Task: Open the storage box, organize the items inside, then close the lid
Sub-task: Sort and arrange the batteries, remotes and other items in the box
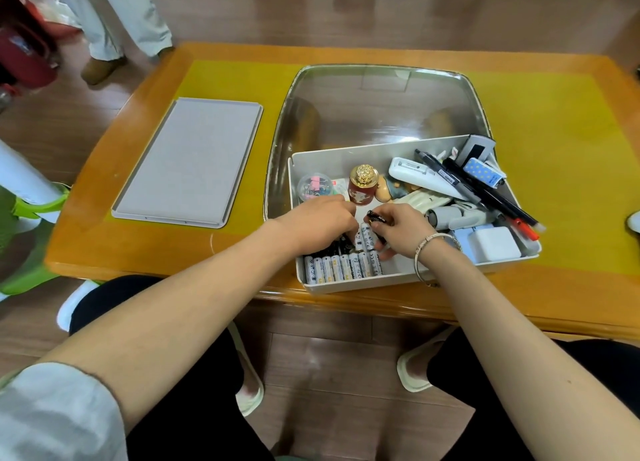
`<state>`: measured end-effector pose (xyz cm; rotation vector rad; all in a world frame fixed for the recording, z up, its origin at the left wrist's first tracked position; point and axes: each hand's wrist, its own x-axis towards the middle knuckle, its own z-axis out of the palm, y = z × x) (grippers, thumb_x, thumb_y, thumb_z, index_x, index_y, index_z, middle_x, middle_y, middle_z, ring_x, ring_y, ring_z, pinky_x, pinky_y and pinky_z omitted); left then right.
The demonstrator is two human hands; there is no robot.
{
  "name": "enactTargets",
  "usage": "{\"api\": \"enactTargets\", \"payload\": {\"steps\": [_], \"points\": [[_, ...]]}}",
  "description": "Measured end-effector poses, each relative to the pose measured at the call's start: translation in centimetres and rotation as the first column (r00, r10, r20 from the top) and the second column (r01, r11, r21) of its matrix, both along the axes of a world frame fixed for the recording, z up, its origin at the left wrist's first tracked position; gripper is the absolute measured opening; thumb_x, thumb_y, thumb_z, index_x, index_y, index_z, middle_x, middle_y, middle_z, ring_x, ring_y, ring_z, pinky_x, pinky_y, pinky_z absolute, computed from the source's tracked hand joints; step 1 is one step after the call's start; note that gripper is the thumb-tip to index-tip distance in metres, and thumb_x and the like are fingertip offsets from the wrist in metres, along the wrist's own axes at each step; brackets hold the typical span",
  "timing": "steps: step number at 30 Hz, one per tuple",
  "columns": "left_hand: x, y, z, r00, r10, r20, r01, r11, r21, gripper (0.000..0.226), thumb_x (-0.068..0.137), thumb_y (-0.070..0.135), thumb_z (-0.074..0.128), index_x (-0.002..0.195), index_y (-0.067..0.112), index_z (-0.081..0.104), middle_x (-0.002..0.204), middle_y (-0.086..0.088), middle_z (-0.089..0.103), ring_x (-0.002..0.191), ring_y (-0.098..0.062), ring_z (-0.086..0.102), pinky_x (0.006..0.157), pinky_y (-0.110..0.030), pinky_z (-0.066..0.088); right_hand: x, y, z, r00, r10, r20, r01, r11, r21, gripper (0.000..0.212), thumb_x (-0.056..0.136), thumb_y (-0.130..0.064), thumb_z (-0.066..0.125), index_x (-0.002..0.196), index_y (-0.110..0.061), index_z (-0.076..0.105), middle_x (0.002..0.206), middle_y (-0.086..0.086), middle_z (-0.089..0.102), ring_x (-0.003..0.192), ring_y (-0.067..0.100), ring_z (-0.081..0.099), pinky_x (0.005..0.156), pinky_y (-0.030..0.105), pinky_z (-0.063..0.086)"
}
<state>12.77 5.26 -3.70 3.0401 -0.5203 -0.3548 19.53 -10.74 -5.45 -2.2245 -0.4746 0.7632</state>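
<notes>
The white storage box stands open at the table's near edge, its grey lid lying flat to the left. A row of white batteries lines the box's front left corner. My left hand reaches into the box with curled fingers among dark batteries; what it grips is hidden. My right hand pinches a small black item above loose batteries. Further in the box are a red bottle with a gold cap, a tub of clips, pens and a white charger.
The box sits on a clear glass tray on a wooden table with a yellow mat. Another person's legs stand beyond the table's far left. A green stool is at the left.
</notes>
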Motion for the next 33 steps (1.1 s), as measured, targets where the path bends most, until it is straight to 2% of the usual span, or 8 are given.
{"api": "enactTargets", "payload": {"steps": [4, 7, 13, 22, 26, 29, 31, 33], "points": [[0.3, -0.3, 0.0, 0.999, -0.034, 0.034, 0.033, 0.999, 0.03, 0.033, 0.09, 0.01, 0.06, 0.119, 0.023, 0.066, 0.111, -0.003, 0.059, 0.104, -0.023, 0.051, 0.086, -0.037, 0.044, 0.1, 0.1, -0.2, 0.995, 0.001, 0.096, 0.006, 0.997, -0.074, 0.018, 0.095, -0.01, 0.048, 0.107, -0.013, 0.061, 0.08, 0.014, 0.069, 0.07, 0.026, 0.069, 0.07, 0.04, 0.059], [0.6, -0.6, -0.1, 0.999, -0.042, 0.035, 0.041, 0.999, 0.019, 0.034, 0.089, 0.011, 0.061, 0.12, 0.023, 0.066, 0.115, -0.003, 0.059, 0.109, -0.024, 0.052, 0.092, -0.039, 0.043, 0.0, 0.2, -0.3, 0.961, 0.081, 0.264, -0.025, 0.978, -0.208, 0.025, 0.094, -0.011, 0.05, 0.116, -0.012, 0.062, 0.104, 0.015, 0.067, 0.093, 0.03, 0.064, 0.086, 0.04, 0.052], [0.7, -0.8, -0.1, 1.0, -0.013, 0.007, 0.013, 1.0, -0.012, 0.033, 0.089, 0.006, 0.059, 0.119, 0.02, 0.066, 0.116, -0.004, 0.06, 0.108, -0.026, 0.055, 0.091, -0.04, 0.045, -0.1, 0.3, -0.1, 0.914, 0.147, 0.378, -0.045, 0.963, -0.266, 0.027, 0.093, -0.01, 0.051, 0.117, -0.012, 0.063, 0.116, 0.014, 0.063, 0.107, 0.03, 0.057, 0.089, 0.034, 0.045], [-0.9, -0.1, -0.1, 0.999, 0.005, -0.034, -0.003, 0.998, 0.069, 0.034, 0.088, 0.008, 0.053, 0.113, 0.027, 0.067, 0.117, 0.005, 0.062, 0.109, -0.018, 0.055, 0.081, -0.033, 0.039, -0.2, 0.6, -0.1, 0.947, 0.128, 0.294, -0.083, 0.983, -0.161, 0.025, 0.093, -0.01, 0.052, 0.115, -0.013, 0.063, 0.108, 0.012, 0.067, 0.098, 0.028, 0.063, 0.091, 0.041, 0.049], [-1.2, -0.2, -0.3, 0.997, 0.069, 0.018, -0.069, 0.998, 0.012, 0.04, 0.09, 0.009, 0.049, 0.127, 0.021, 0.056, 0.124, -0.002, 0.057, 0.116, -0.023, 0.05, 0.095, -0.039, 0.043, 0.1, 0.2, 0.0, 0.98, 0.072, 0.187, -0.057, 0.995, -0.085, 0.02, 0.094, -0.008, 0.051, 0.109, -0.011, 0.063, 0.101, 0.013, 0.067, 0.085, 0.023, 0.068, 0.082, 0.043, 0.055], [-1.2, -0.9, -0.6, 0.998, 0.05, 0.025, -0.05, 0.999, 0.018, 0.053, 0.089, 0.01, 0.051, 0.139, 0.028, 0.044, 0.136, 0.0, 0.048, 0.123, -0.021, 0.042, 0.098, -0.039, 0.038, 0.0, 0.0, 0.1, 0.985, 0.049, 0.168, -0.038, 0.997, -0.07, 0.019, 0.094, -0.007, 0.05, 0.108, -0.01, 0.062, 0.103, 0.014, 0.066, 0.085, 0.024, 0.068, 0.079, 0.042, 0.057], [-1.0, -1.4, -0.8, 1.0, 0.022, 0.008, -0.022, 1.0, 0.005, 0.06, 0.088, 0.009, 0.052, 0.142, 0.033, 0.041, 0.141, 0.0, 0.044, 0.127, -0.021, 0.038, 0.098, -0.04, 0.033, 0.1, -0.2, 0.2, 0.974, 0.059, 0.219, -0.039, 0.995, -0.094, 0.021, 0.093, -0.009, 0.052, 0.111, -0.01, 0.063, 0.104, 0.012, 0.066, 0.087, 0.024, 0.066, 0.081, 0.037, 0.054], [-0.8, -1.8, -0.9, 0.999, 0.009, -0.042, -0.009, 1.0, -0.012, 0.064, 0.087, 0.007, 0.05, 0.143, 0.036, 0.039, 0.147, -0.001, 0.038, 0.132, -0.022, 0.033, 0.1, -0.042, 0.031, 0.4, -0.4, 0.2, 0.964, 0.069, 0.257, -0.038, 0.992, -0.124, 0.02, 0.093, -0.011, 0.052, 0.109, -0.013, 0.064, 0.095, 0.007, 0.067, 0.072, 0.012, 0.062, 0.067, 0.017, 0.048]]}}
